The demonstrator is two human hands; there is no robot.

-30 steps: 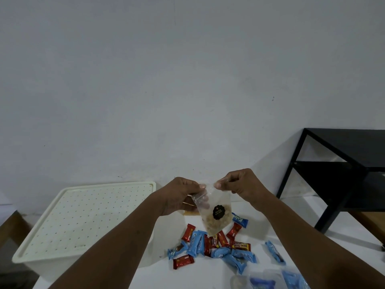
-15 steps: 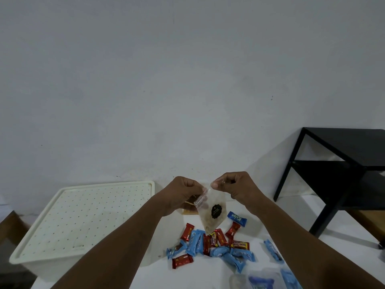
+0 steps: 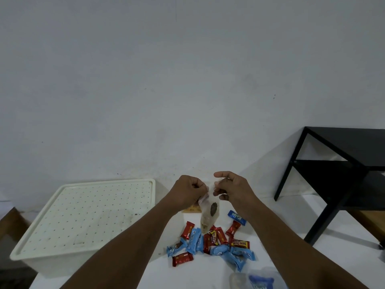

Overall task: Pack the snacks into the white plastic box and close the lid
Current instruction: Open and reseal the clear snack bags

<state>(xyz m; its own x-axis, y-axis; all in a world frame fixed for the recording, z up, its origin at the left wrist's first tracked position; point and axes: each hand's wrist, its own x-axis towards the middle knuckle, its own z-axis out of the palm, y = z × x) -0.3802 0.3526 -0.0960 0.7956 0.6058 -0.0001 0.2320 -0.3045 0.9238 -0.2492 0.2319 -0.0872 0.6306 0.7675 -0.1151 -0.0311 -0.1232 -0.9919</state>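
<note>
A small clear zip bag (image 3: pixel 209 213) with pale snacks and a dark round label hangs above the table. My left hand (image 3: pixel 187 192) pinches its top left corner and my right hand (image 3: pixel 233 189) pinches its top right edge, index finger raised. Below lies a pile of red and blue wrapped snacks (image 3: pixel 214 241) on the white table. The white plastic box (image 3: pixel 83 215) sits at the left with its dotted lid on.
A black metal side table (image 3: pixel 341 172) stands at the right beside the white table (image 3: pixel 270 236). More clear-and-blue packets (image 3: pixel 258 281) lie at the bottom edge. A tan flat item (image 3: pixel 191 210) lies behind the bag. A grey wall fills the background.
Both hands have drawn closer together on the bag's top, and the bag has twisted so it now looks narrower and edge-on. The snacks and box have not moved.
</note>
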